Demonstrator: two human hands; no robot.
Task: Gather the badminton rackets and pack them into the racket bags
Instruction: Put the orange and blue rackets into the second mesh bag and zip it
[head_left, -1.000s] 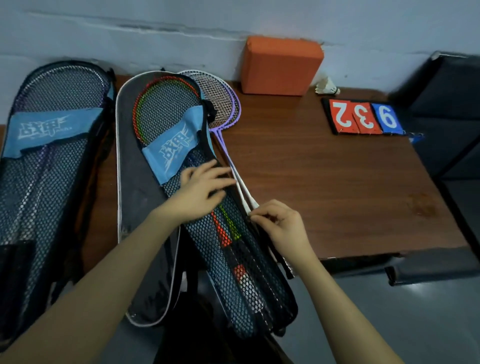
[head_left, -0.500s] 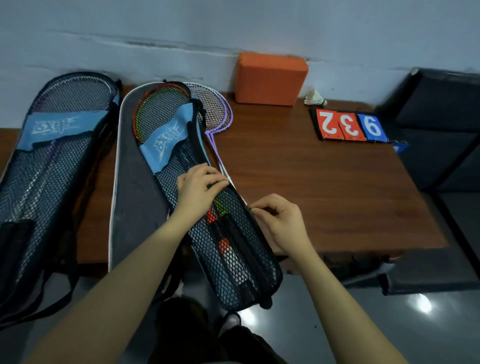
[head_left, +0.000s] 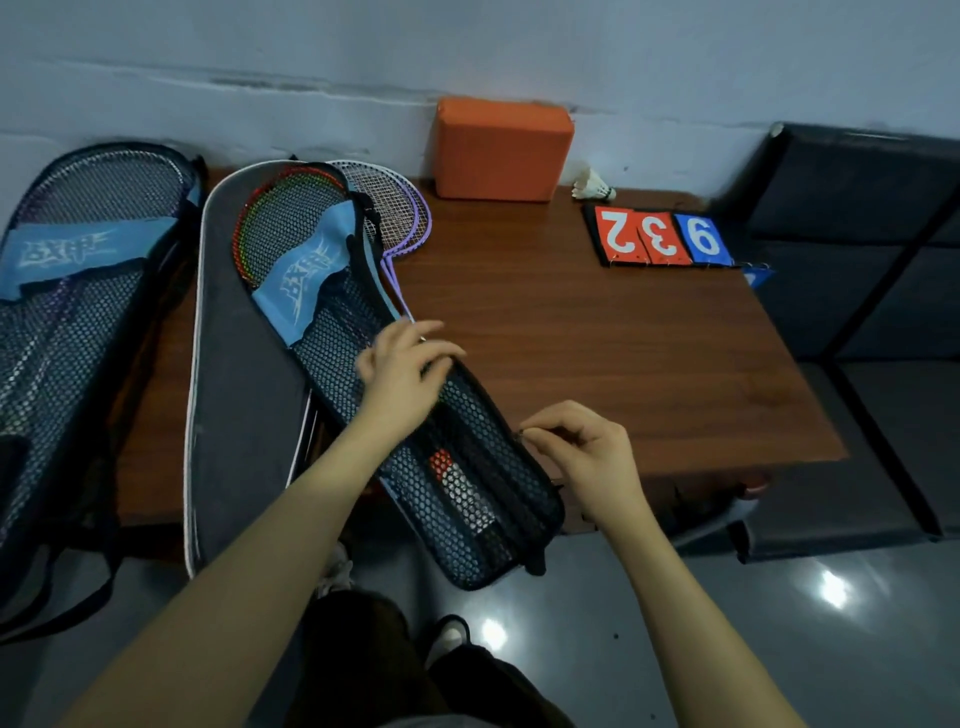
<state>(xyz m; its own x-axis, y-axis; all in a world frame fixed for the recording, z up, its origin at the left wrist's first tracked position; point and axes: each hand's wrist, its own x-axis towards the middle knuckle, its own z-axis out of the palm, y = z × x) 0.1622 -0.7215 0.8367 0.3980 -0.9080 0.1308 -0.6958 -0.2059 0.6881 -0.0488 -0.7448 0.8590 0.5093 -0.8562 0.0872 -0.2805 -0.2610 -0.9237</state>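
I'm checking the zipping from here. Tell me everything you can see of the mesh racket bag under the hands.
The mesh racket bag is black netting with a light blue printed band across it, lying diagonally on the wooden table, its handle end overhanging the near edge. A red-rimmed racket head and a red-and-white handle show through the mesh. The left hand rests on its middle; the right hand pinches something small at its right edge, probably the zip pull.

Looks like a sports-club or gym back room: flip scoreboard (head_left: 662, 236) and shuttlecock (head_left: 592, 185) near the wooden table's (head_left: 597, 353) far right corner, racket bags (head_left: 83, 332), plain painted wall.
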